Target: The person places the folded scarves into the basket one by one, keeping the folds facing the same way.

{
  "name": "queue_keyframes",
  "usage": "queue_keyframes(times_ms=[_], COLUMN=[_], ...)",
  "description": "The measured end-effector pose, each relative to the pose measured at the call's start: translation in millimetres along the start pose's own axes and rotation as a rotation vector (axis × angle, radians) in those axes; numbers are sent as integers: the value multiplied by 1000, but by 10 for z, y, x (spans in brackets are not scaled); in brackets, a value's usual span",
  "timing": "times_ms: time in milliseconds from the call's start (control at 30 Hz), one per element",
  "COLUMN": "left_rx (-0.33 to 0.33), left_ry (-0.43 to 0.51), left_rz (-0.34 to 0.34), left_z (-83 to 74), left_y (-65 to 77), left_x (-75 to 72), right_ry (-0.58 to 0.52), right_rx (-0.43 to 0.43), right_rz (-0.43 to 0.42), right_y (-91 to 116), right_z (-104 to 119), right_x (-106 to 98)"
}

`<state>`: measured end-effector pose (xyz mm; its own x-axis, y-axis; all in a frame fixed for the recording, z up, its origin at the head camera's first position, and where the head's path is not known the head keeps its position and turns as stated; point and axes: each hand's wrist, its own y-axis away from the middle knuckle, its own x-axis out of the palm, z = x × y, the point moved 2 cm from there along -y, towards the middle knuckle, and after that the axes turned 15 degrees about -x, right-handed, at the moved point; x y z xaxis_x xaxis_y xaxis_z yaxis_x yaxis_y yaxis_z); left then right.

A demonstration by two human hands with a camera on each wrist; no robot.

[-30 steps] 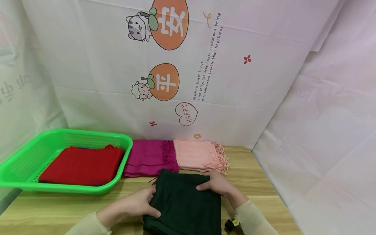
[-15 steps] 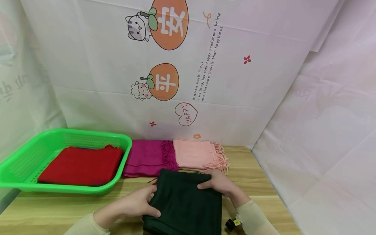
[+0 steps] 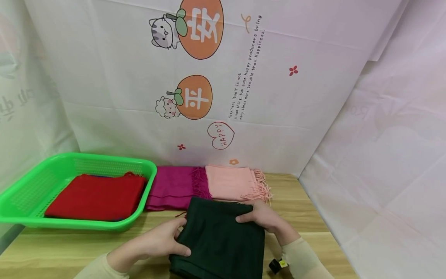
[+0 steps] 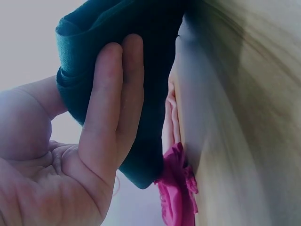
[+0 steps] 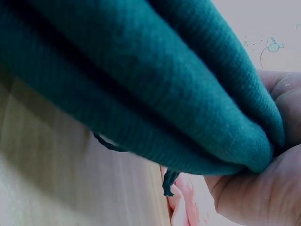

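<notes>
A folded dark green scarf (image 3: 219,236) is held between both hands at the near middle of the table. My left hand (image 3: 163,238) grips its left edge, thumb on top; in the left wrist view the fingers (image 4: 106,94) lie along the underside, above the wood. The right hand (image 3: 263,217) pinches the far right corner, thumb on the upper face. Thick folded layers of the scarf (image 5: 164,94) fill the right wrist view, with dark twisted fringe strands (image 5: 169,181) hanging below.
A green plastic basket (image 3: 150,182) at the left holds a folded red scarf (image 3: 97,197). Against the back wall lie a folded magenta scarf (image 3: 174,188) and a pink fringed one (image 3: 230,182). A small black object (image 3: 275,266) with a yellow label sits by the right sleeve.
The far edge of the green scarf has risen slightly, and the right hand has shifted a little to the right with its corner. Both hands keep their hold.
</notes>
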<state>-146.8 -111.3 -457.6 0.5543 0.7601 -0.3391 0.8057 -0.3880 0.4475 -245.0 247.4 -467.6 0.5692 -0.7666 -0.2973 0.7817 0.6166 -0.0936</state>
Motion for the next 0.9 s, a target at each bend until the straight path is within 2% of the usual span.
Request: queue_keyframes(times_ms=[233,500,767,900], left_rx=[19,96,85,70], left_ry=[9,35,34,3], left_rz=[4,38,24,-11], left_z=[-28,-81,-103,-98], left_y=[63,137,195,210], left_x=[-41,-99,-156,-205], right_ry=[20,44,94,126], right_rx=[-25,-28,-21,-25], right_rz=[1,-25,-28,-33], right_y=[-1,-4,-43,-76], right_z=[49,123,176,207], right_x=[-3,4,28,42])
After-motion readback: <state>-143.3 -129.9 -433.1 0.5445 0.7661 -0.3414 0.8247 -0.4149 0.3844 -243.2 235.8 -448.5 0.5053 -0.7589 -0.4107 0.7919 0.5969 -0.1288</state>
